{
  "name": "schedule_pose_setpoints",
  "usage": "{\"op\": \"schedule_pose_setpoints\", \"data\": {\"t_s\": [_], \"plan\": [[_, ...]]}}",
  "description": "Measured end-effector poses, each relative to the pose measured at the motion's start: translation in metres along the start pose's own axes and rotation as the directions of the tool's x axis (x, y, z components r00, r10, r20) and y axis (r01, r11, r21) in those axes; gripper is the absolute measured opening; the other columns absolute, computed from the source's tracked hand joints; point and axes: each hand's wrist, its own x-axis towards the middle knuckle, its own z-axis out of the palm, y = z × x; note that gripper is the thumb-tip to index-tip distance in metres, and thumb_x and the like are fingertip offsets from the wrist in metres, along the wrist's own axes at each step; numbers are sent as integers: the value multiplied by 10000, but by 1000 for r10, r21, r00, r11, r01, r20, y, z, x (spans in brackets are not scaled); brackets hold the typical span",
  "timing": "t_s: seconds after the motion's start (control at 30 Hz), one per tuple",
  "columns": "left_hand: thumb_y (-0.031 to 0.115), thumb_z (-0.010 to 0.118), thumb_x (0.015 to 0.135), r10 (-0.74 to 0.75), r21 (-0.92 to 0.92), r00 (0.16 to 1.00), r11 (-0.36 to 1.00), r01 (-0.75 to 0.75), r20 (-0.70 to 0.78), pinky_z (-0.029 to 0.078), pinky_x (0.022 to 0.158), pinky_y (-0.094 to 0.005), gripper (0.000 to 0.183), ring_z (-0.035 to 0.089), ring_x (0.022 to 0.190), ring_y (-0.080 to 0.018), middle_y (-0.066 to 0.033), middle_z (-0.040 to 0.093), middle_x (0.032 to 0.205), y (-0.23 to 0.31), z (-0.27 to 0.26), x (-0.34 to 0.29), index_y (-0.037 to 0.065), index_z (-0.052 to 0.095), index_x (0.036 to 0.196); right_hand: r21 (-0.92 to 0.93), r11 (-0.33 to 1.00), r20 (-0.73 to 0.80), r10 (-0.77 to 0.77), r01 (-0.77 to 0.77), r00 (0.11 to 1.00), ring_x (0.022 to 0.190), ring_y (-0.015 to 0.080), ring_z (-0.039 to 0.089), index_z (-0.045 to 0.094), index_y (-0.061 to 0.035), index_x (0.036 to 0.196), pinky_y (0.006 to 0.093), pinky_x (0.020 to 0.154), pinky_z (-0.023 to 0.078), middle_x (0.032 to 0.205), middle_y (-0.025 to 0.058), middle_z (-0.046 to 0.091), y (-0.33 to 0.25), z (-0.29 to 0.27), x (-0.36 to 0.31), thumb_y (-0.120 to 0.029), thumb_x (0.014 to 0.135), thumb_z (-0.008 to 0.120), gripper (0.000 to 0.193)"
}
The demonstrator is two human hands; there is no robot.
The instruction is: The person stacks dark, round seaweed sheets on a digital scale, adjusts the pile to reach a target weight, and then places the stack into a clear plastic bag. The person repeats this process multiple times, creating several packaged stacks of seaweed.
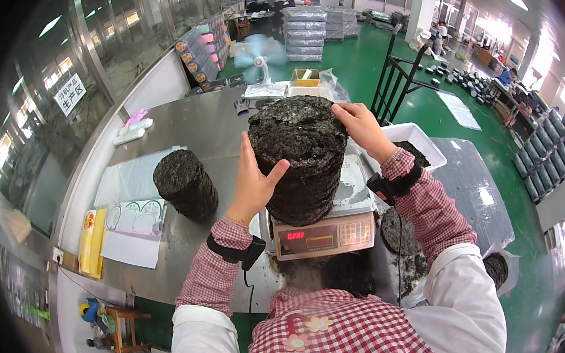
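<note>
A tall stack of round, dark dried seaweed sheets (302, 168) stands over the pan of a digital scale (355, 194). Whether its base rests on the pan cannot be seen. My left hand (254, 179) grips the stack's left side, fingers upright along it and thumb across the front. At the top right edge, my right hand (363, 129) has its fingers closed on the rim of the same stack. The scale's red display is lit below. To the left, a second, narrower seaweed stack (187, 184) stands on the metal table (169, 252).
A white tray (429, 148) with dark seaweed bits lies right of the scale, with loose round sheets (399, 230) nearer me. Papers (135, 244) and a yellow packet (92, 241) lie left. Behind are a fan (260, 62), a yellow box (305, 77) and a black trolley (398, 81).
</note>
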Motion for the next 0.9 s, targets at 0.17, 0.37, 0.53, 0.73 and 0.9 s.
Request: {"op": "schedule_pose_setpoints", "data": {"t_s": [0.17,0.37,0.53,0.73,0.9], "plan": [[625,649,863,28,22,999,999,-27,-24,169,1204,-440,1164,167,1486,-399,-316,146,1579,-2,0,4,-98,22,1527,456,888,-87,112,-61,990,1035,137,604,542,37,1342,265,893,485,1179,96,642,-11,10,-4,-251,970,634,478],[626,742,772,196,28,981,980,-196,-8,175,1204,-438,1252,171,1484,-411,-316,160,1577,16,-3,24,-81,44,1535,861,476,89,211,-182,973,905,193,678,551,47,1230,328,800,578,1048,100,663,-6,-1,1,-68,918,620,340],[594,825,665,284,310,891,863,-398,353,235,1191,-453,1191,284,1452,-380,-258,305,1549,38,-20,37,-47,272,1503,908,397,26,267,-134,963,906,205,658,635,8,1020,367,822,554,1000,90,673,23,-44,4,-78,930,598,130],[404,810,743,195,310,852,873,-377,485,368,1112,-409,795,467,1341,-312,-142,516,1436,39,-32,45,62,522,1401,932,353,-61,367,-78,928,924,227,667,621,15,1027,380,879,547,1011,109,683,41,-81,-18,-103,926,602,156],[292,706,851,225,212,909,926,-311,351,452,1030,-390,578,560,1239,-326,-143,578,1364,39,-42,47,65,549,1359,921,388,-187,382,27,905,918,207,658,622,-14,1073,358,877,545,1014,93,668,54,-96,-31,-105,922,599,177]]}}
